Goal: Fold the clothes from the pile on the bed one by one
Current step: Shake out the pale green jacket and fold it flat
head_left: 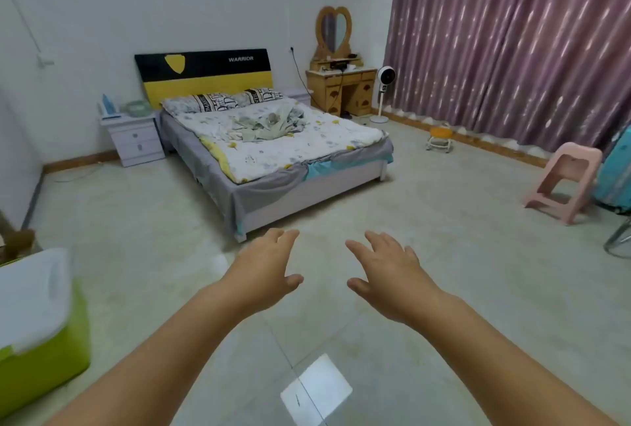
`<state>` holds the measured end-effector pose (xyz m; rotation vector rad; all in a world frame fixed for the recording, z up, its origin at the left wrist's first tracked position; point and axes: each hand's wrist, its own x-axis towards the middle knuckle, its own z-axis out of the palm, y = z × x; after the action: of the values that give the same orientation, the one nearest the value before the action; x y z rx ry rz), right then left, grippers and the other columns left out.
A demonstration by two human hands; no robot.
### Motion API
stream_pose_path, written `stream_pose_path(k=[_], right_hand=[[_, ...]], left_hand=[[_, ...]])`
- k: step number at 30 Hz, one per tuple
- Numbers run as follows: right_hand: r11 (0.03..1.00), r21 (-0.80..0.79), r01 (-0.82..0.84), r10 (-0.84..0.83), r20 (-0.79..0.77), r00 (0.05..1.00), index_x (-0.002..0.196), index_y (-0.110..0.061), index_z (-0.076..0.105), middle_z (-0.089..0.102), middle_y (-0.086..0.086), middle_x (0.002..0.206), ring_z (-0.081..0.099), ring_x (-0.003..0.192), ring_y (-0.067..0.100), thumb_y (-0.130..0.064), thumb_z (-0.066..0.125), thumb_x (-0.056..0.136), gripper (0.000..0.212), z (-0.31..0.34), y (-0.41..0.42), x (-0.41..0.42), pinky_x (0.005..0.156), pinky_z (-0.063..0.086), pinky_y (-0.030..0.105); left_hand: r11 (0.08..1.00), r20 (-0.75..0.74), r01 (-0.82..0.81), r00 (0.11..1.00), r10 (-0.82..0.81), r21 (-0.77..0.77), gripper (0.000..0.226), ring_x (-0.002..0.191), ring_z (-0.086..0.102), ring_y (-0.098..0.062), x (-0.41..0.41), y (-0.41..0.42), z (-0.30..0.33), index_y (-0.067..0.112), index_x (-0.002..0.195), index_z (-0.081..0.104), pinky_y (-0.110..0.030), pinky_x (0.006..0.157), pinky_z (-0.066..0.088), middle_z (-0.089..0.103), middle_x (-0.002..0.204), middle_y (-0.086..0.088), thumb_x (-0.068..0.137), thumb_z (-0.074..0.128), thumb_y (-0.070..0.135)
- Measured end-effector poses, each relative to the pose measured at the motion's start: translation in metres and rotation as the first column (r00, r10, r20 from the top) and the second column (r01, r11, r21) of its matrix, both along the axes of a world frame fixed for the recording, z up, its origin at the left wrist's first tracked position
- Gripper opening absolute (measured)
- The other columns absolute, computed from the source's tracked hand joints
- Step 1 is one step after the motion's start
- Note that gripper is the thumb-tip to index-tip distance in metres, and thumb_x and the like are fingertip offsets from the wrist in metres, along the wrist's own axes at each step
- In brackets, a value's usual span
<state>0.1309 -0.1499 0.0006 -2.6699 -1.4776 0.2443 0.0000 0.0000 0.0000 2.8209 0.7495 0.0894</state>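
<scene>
- Plainly, the tiled floor (444,238) takes up most of the view, a wide bare stretch between the person and the bed, so nothing of the folding has begun.
- Purple curtains (512,50) cover the right wall, drawn across it.
- Against the far wall stands the bed (307,197), its flowered sheet spread flat, which gives a broad surface to fold on.
- At the lower left sits a green storage box (41,367) with a white lid.
- On the middle of the bed, near the pillows, lies the pile of clothes (263,125), crumpled and unsorted, well apart from both hands.
- Stretched forward over the floor, the left hand (263,272) is empty, its fingers straight and loose; I judge it is reaching toward the bed.
- Likewise the right hand (389,275) is spread and holds nothing.
</scene>
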Motion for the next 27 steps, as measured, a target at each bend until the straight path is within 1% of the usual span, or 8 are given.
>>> stream_pose_path(k=[2, 5, 8, 12, 19, 23, 27], right_hand=[[1.000, -0.010, 0.015, -0.015, 0.001, 1.000, 0.149, -0.028, 0.010, 0.005, 0.003, 0.157, 0.000, 0.145, 0.024, -0.041, 0.041, 0.097, 0.061, -0.005, 0.021, 0.008, 0.114, 0.008, 0.051], [0.998, -0.049, 0.037, -0.037, -0.004, 0.999, 0.149, -0.027, 0.010, 0.004, 0.004, 0.157, -0.001, 0.145, 0.024, -0.040, 0.039, 0.098, 0.060, -0.013, 0.048, 0.018, 0.115, 0.007, 0.050], [0.995, -0.081, 0.055, -0.056, -0.015, 0.998, 0.149, -0.028, 0.010, 0.005, 0.003, 0.157, 0.000, 0.145, 0.024, -0.041, 0.038, 0.098, 0.060, -0.020, 0.071, 0.027, 0.115, 0.007, 0.050], [0.993, -0.107, 0.057, -0.061, -0.027, 0.998, 0.148, -0.027, 0.011, 0.006, 0.003, 0.157, 0.002, 0.144, 0.022, -0.041, 0.038, 0.098, 0.059, -0.025, 0.095, 0.043, 0.115, 0.008, 0.049], [0.994, -0.098, 0.042, -0.045, -0.032, 0.998, 0.146, -0.025, 0.021, 0.021, 0.004, 0.152, 0.019, 0.139, 0.022, -0.041, 0.039, 0.097, 0.055, -0.028, 0.137, 0.091, 0.113, 0.016, 0.044], [0.996, -0.084, 0.036, -0.040, -0.041, 0.998, 0.144, -0.024, 0.027, 0.031, 0.003, 0.146, 0.032, 0.131, 0.024, -0.040, 0.039, 0.097, 0.051, -0.030, 0.158, 0.133, 0.107, 0.027, 0.040], [0.998, -0.051, 0.047, -0.050, -0.051, 0.997, 0.144, -0.023, 0.028, 0.032, 0.003, 0.145, 0.034, 0.129, 0.024, -0.039, 0.039, 0.097, 0.051, -0.027, 0.175, 0.187, 0.105, 0.031, 0.039]], left_hand=[[1.000, 0.012, 0.008, 1.000, -0.008, -0.014, 0.075, 0.131, 0.035, -0.019, 0.007, 0.024, -0.004, 0.023, 0.148, 0.015, -0.031, 0.104, 0.035, 0.023, 0.151, 0.002, 0.089, 0.057, 0.041], [0.999, -0.039, 0.031, 0.999, -0.031, -0.008, 0.074, 0.131, 0.035, -0.021, 0.019, 0.059, -0.011, 0.024, 0.148, 0.015, -0.033, 0.104, 0.035, 0.023, 0.151, 0.002, 0.089, 0.056, 0.041], [0.999, -0.049, 0.048, 0.998, -0.048, -0.008, 0.073, 0.131, 0.035, -0.021, 0.033, 0.087, -0.016, 0.023, 0.148, 0.014, -0.034, 0.104, 0.034, 0.022, 0.152, 0.001, 0.090, 0.056, 0.041], [0.995, -0.035, 0.064, 0.997, -0.067, -0.070, 0.073, 0.134, 0.032, -0.020, 0.051, 0.112, -0.022, 0.024, 0.148, 0.013, -0.035, 0.108, 0.034, 0.021, 0.153, 0.001, 0.091, 0.055, 0.040], [0.992, -0.034, 0.060, 0.997, -0.064, -0.112, 0.068, 0.133, 0.033, -0.017, 0.093, 0.146, -0.032, 0.024, 0.148, 0.018, -0.033, 0.109, 0.033, 0.025, 0.151, 0.003, 0.092, 0.053, 0.041], [0.993, -0.060, 0.041, 0.997, -0.048, -0.111, 0.067, 0.132, 0.035, -0.018, 0.134, 0.165, -0.037, 0.025, 0.147, 0.020, -0.033, 0.107, 0.034, 0.028, 0.150, 0.004, 0.091, 0.053, 0.042], [0.995, -0.044, 0.036, 0.998, -0.040, -0.089, 0.069, 0.131, 0.036, -0.017, 0.190, 0.182, -0.035, 0.025, 0.147, 0.020, -0.032, 0.106, 0.036, 0.028, 0.150, 0.004, 0.090, 0.055, 0.043]])
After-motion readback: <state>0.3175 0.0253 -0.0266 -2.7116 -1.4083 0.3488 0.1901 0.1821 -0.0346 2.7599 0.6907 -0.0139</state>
